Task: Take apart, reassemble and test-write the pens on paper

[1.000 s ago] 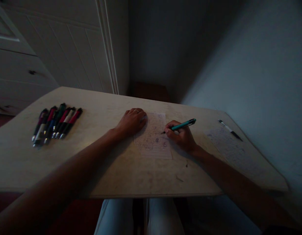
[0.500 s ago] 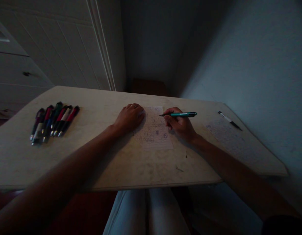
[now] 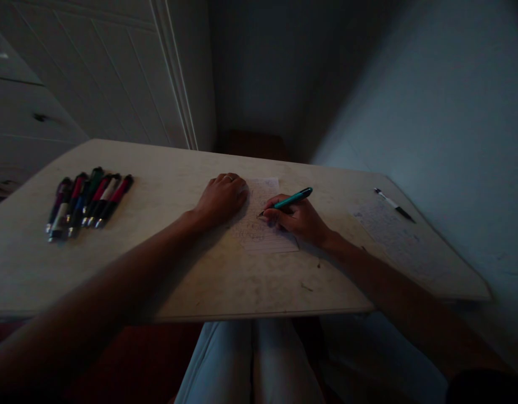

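The right hand [image 3: 299,220] gripped a teal pen [image 3: 290,200] between thumb and fingers, its tip at the handwriting on a sheet [image 3: 271,246] midway along the tabletop [image 3: 242,292], set back from the near edge. The left hand [image 3: 223,197] lay palm down against the sheet's left side, loosely spread, apparently grasping nothing. Writing seemed the step in hand; another stroke would call for a light, steady pen and a sheet kept flat. Toward the tabletop's far left corner lay a bunch of pens [image 3: 111,201]; by the right edge, a white-and-black pen [image 3: 391,203] beside a second written sheet [image 3: 393,235]. Beyond the left edge, the cabinet's drawer [image 3: 15,115] looked closed, its contents hidden.
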The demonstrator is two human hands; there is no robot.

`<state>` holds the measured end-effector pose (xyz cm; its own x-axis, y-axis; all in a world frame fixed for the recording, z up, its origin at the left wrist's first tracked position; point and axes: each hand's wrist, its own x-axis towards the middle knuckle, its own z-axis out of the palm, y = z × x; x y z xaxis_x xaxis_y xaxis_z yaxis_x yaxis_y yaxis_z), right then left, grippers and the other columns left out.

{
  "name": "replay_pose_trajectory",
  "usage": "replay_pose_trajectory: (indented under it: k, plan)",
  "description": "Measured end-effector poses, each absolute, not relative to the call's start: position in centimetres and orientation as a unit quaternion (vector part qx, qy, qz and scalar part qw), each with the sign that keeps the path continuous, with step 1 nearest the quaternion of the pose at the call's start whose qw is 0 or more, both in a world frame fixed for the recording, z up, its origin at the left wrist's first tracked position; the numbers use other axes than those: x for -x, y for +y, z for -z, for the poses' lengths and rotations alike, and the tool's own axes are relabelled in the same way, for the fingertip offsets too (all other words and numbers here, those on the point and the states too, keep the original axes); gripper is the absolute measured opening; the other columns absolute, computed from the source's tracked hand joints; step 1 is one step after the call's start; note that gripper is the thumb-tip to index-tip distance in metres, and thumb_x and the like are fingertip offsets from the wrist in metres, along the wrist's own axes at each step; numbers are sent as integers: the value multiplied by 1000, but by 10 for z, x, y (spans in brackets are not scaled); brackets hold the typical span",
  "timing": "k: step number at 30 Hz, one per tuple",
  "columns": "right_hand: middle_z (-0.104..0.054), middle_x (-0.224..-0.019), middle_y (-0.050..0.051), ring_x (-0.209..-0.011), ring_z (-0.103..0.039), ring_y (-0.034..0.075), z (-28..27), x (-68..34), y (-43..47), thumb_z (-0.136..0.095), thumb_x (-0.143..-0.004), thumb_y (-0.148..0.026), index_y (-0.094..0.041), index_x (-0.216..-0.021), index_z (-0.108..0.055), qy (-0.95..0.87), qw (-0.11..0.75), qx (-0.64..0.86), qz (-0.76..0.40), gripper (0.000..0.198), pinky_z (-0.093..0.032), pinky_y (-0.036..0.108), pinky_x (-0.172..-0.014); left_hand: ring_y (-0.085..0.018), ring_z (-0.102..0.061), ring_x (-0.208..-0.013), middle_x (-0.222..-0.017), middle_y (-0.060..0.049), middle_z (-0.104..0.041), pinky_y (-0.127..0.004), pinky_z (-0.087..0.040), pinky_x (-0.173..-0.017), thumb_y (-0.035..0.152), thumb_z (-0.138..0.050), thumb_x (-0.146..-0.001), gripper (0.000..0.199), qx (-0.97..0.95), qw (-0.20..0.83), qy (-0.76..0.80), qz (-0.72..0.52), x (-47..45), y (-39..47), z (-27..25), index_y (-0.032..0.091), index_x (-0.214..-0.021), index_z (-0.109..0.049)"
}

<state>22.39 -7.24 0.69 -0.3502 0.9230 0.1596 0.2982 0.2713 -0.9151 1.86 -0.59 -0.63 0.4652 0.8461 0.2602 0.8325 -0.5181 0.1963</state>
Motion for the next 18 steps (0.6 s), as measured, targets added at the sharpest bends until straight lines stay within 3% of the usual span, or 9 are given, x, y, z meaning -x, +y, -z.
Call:
replay_pose_trajectory:
  k: [18]
  plan:
    - [-67,-71,3,-60,-59,13,-5,-225,-72,-61,-87,-40,-16,-87,-65,-735,348,439,-383,25,-48,26,-56,-27,-54,-117,-128,-13,-60,-43,-42,-100,31,-42,-94,32,-864,6,482,-145,-18,-4,5,17,-117,-60]
